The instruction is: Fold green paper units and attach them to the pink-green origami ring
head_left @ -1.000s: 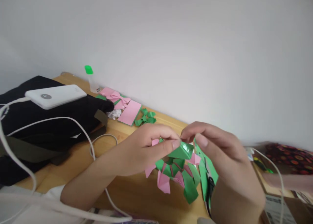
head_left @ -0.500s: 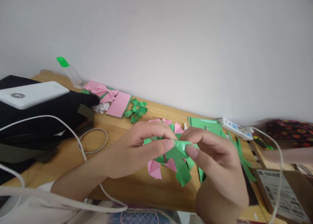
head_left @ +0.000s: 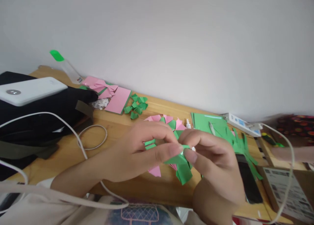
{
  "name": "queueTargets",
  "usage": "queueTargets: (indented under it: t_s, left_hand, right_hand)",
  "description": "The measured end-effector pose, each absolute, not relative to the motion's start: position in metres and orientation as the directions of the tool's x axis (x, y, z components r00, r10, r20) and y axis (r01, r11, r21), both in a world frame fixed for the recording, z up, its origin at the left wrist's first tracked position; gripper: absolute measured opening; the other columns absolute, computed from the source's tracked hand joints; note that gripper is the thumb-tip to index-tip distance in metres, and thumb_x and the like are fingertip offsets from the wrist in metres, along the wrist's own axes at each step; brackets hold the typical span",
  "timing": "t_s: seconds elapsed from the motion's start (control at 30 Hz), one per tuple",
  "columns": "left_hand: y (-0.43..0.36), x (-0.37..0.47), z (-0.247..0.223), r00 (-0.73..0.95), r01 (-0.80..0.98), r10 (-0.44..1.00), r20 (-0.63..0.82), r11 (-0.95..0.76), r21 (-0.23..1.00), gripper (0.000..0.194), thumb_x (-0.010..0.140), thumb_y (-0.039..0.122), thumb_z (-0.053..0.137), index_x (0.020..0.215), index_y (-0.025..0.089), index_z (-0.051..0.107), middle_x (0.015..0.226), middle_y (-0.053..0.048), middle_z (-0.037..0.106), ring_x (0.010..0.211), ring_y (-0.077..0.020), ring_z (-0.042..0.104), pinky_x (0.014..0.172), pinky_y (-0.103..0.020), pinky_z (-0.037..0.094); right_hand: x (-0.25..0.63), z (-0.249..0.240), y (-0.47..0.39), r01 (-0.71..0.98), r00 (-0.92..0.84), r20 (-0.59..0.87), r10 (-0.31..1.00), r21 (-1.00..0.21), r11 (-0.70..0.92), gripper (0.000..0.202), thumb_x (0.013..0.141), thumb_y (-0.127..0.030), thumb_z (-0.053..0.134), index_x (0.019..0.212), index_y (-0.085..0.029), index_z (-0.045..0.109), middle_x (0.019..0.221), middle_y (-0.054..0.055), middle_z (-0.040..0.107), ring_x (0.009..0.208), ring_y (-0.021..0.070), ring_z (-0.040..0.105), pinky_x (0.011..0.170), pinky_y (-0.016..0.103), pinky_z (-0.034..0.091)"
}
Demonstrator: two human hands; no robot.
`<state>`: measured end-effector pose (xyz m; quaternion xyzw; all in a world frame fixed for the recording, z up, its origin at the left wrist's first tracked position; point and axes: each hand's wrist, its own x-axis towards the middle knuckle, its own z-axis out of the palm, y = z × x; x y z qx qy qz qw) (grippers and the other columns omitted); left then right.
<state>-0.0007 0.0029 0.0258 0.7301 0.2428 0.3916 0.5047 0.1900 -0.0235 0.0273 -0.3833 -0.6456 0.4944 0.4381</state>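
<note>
Between my two hands is a small piece of folded green paper (head_left: 173, 159), mostly covered by the fingers. My left hand (head_left: 147, 149) pinches its left side between thumb and forefinger. On the other side, my right hand (head_left: 213, 156) pinches it with the thumb in front and fingers behind. Below and behind the hands lies a ring of folded pink and green paper pieces (head_left: 166, 119), partly hidden by the hands. A green flap (head_left: 183, 173) hangs below the fingers; whether it belongs to the held piece or the ring I cannot tell.
Small folded green pieces (head_left: 136, 106) and pink paper (head_left: 119, 100) lie toward the wall. Green sheets (head_left: 208, 122), a power strip (head_left: 241, 124) and a dark phone (head_left: 249, 179) are at right. A black bag (head_left: 71, 102) carries a white power bank (head_left: 33, 90). A white cable (head_left: 66, 126) loops at left.
My fingertips have drawn closer together over the green paper, covering more of it. The view has shifted slightly, showing more of the phone at right.
</note>
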Motion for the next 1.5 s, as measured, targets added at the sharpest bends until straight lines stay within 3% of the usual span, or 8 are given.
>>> queueTargets:
  t_s: [0.2, 0.4, 0.7, 0.97, 1.1, 1.27, 1.4, 1.5]
  left_hand:
    - [-0.001, 0.004, 0.025, 0.548, 0.083, 0.786, 0.286, -0.392, 0.916, 0.036, 0.099, 0.024, 0.042, 0.066, 0.016, 0.056, 0.066, 0.002, 0.055, 0.063, -0.0100, 0.053, 0.063, -0.022, 0.042]
    - [0.001, 0.002, 0.026, 0.576, -0.016, 0.780, 0.243, -0.287, 0.958, 0.038, 0.100, 0.025, 0.038, 0.068, 0.017, 0.056, 0.064, 0.001, 0.059, 0.063, -0.0123, 0.055, 0.062, -0.025, 0.044]
    - [0.004, -0.001, 0.020, 0.527, -0.143, 0.787, 0.322, -0.291, 0.946, 0.019, 0.092, 0.023, 0.059, 0.074, 0.019, 0.064, 0.067, 0.002, 0.066, 0.065, -0.0118, 0.057, 0.067, -0.025, 0.046]
    - [-0.003, 0.002, 0.022, 0.544, -0.252, 0.805, 0.237, -0.112, 0.961, 0.036, 0.085, 0.045, 0.069, 0.063, 0.017, 0.062, 0.061, 0.001, 0.059, 0.062, -0.0128, 0.057, 0.060, -0.025, 0.045]
    - [-0.011, 0.007, 0.020, 0.508, -0.310, 0.830, 0.230, -0.073, 0.948, 0.043, 0.084, 0.050, 0.068, 0.060, 0.016, 0.056, 0.055, 0.002, 0.053, 0.054, -0.0108, 0.051, 0.052, -0.023, 0.041]
    - [-0.027, 0.000, 0.021, 0.422, -0.136, 0.872, 0.247, -0.208, 0.969, 0.042, 0.083, 0.052, 0.067, 0.062, 0.016, 0.059, 0.058, 0.001, 0.057, 0.058, -0.0112, 0.052, 0.055, -0.022, 0.041]
    - [-0.044, -0.021, 0.011, 0.429, 0.037, 0.884, 0.184, -0.221, 0.975, 0.042, 0.082, 0.053, 0.066, 0.063, 0.017, 0.060, 0.058, 0.001, 0.058, 0.056, -0.0119, 0.051, 0.053, -0.022, 0.041]
    - [-0.054, -0.041, -0.007, 0.212, 0.039, 0.970, 0.122, -0.133, 0.990, 0.045, 0.075, 0.058, 0.071, 0.063, 0.017, 0.060, 0.059, 0.002, 0.057, 0.058, -0.0121, 0.051, 0.056, -0.023, 0.043]
  right_hand:
    - [0.189, 0.031, -0.024, 0.068, -0.359, 0.200, 0.912, -0.969, 0.239, 0.014, 0.088, -0.017, 0.060, 0.075, -0.022, 0.061, 0.067, -0.003, 0.059, 0.063, 0.0110, 0.052, 0.060, 0.027, 0.044]
    - [0.193, 0.029, -0.021, -0.020, -0.389, 0.276, 0.879, -0.956, 0.291, 0.012, 0.090, -0.019, 0.060, 0.078, -0.021, 0.062, 0.070, -0.002, 0.059, 0.065, 0.0115, 0.055, 0.061, 0.028, 0.045]
    - [0.201, 0.025, -0.015, -0.036, -0.416, 0.322, 0.850, -0.940, 0.339, 0.008, 0.090, -0.026, 0.064, 0.083, -0.022, 0.066, 0.071, 0.000, 0.060, 0.067, 0.0125, 0.056, 0.061, 0.029, 0.045]
    - [0.202, 0.023, -0.016, -0.120, -0.534, 0.454, 0.713, -0.876, 0.468, 0.013, 0.092, -0.030, 0.060, 0.088, -0.020, 0.066, 0.074, 0.002, 0.062, 0.068, 0.0131, 0.057, 0.064, 0.030, 0.048]
    - [0.198, 0.028, -0.029, -0.007, -0.501, 0.448, 0.741, -0.857, 0.514, 0.019, 0.096, -0.030, 0.052, 0.085, -0.020, 0.063, 0.072, 0.000, 0.058, 0.068, 0.0115, 0.055, 0.062, 0.027, 0.045]
    - [0.193, 0.029, -0.047, 0.094, -0.349, 0.327, 0.878, -0.920, 0.380, 0.011, 0.091, -0.033, 0.061, 0.091, -0.022, 0.064, 0.074, -0.002, 0.059, 0.065, 0.0097, 0.054, 0.059, 0.023, 0.047]
    - [0.205, 0.016, -0.064, 0.103, -0.565, 0.318, 0.761, -0.888, 0.447, 0.018, 0.090, -0.034, 0.062, 0.103, -0.022, 0.066, 0.090, 0.002, 0.067, 0.084, 0.0130, 0.062, 0.074, 0.028, 0.052]
    - [0.225, 0.000, -0.084, 0.146, -0.542, 0.294, 0.787, -0.890, 0.433, 0.026, 0.088, -0.043, 0.062, 0.100, -0.021, 0.068, 0.094, 0.006, 0.071, 0.090, 0.0168, 0.066, 0.080, 0.033, 0.054]
